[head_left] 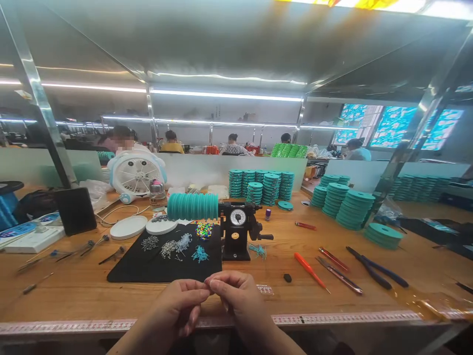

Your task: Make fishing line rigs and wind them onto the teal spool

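Pinching thumb to forefinger with left hand (183,303) and right hand (236,296), pressed together at the tips above the brown wooden table (84,296), just nearer than the black rectangular mat (129,266); cannot tell what tiny thing, if any, between those fingertips

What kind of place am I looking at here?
Probably a small-goods assembly workshop: stacked teal spools, a hand-cranked machine and piles of small parts on a black mat fill this bench, and other people sit at stations beyond the low partition.
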Tool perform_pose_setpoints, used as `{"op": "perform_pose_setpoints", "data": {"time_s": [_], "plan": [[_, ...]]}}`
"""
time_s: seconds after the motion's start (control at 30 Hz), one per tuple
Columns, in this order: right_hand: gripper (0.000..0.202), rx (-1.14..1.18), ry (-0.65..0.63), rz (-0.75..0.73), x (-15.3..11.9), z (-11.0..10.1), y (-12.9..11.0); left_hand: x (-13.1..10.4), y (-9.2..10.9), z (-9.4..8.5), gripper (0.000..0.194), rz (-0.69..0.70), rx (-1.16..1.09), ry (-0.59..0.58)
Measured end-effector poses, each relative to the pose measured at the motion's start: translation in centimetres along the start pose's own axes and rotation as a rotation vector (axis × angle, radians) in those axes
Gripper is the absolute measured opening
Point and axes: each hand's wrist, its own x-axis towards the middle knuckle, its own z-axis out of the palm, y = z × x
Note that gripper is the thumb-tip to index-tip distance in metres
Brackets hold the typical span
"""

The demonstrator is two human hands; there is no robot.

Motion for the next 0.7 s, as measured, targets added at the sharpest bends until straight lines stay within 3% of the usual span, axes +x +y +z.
{"op": "perform_pose_setpoints", "data": {"time_s": [0.17,0.37,0.7], "plan": [[0.022,0.101,-0.098,-0.008,-0.9,0.5,0.3,-0.8,-0.2,0.1,0.034,-0.016,0.031,-0.049],[0.025,0.198,-0.03,0.028,-2.1,0.7,0.0,-2.0,-0.5,0.3,0.035,0.021,0.021,-0.055],[0.025,0.157,-0.084,0.033,-2.6,0.6,0.0,-2.7,-0.7,1.0,0.045,0.0,0.026,-0.097]]}}
